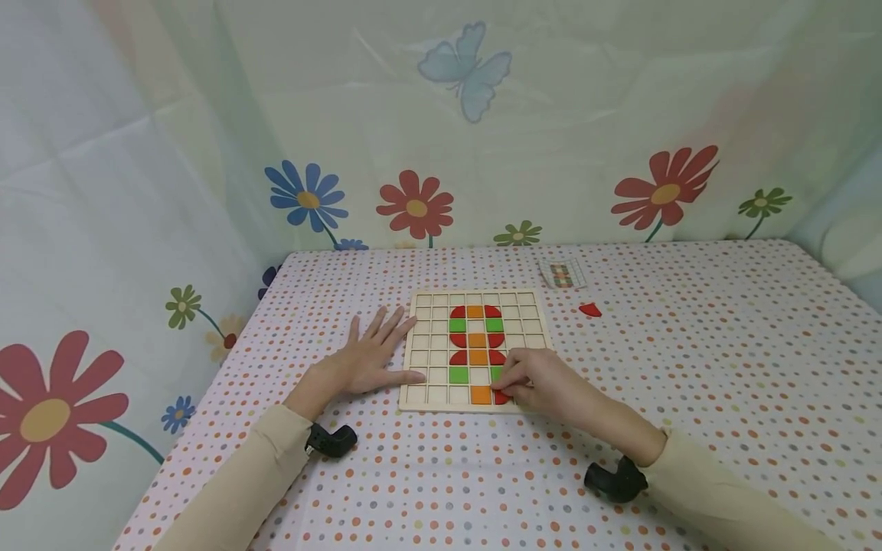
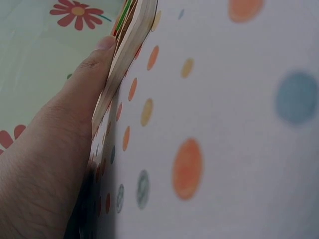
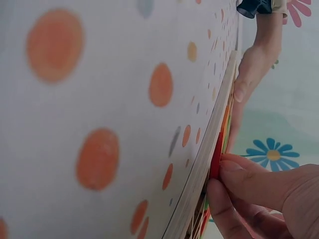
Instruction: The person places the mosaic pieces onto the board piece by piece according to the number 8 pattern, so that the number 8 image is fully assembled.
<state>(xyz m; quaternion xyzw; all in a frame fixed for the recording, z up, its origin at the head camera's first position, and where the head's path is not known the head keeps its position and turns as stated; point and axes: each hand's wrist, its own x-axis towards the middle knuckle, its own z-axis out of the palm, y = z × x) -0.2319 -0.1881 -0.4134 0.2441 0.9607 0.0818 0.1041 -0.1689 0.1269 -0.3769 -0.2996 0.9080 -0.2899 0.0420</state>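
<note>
A wooden grid board [image 1: 423, 398] lies on the table, with red quarter-round, orange and green square tiles set in its middle columns. My left hand [image 1: 365, 360] rests with fingers spread over the board's left edge; its thumb lies along the rim in the left wrist view. At the lower right of the pattern, my right hand [image 1: 544, 379] pinches a red quarter-round tile [image 3: 216, 157] between thumb and fingers, right at the board's near edge. The fingers cover part of that tile and a green square tile [image 1: 496, 373] beside it.
A loose red tile [image 1: 589, 309] lies on the dotted tablecloth [image 1: 413, 490] right of the board. Behind it is a small pattern card [image 1: 563, 274] showing a similar figure. A flowered curtain [image 1: 551, 176] hangs behind the table. Each wrist wears a black camera [image 1: 615, 480].
</note>
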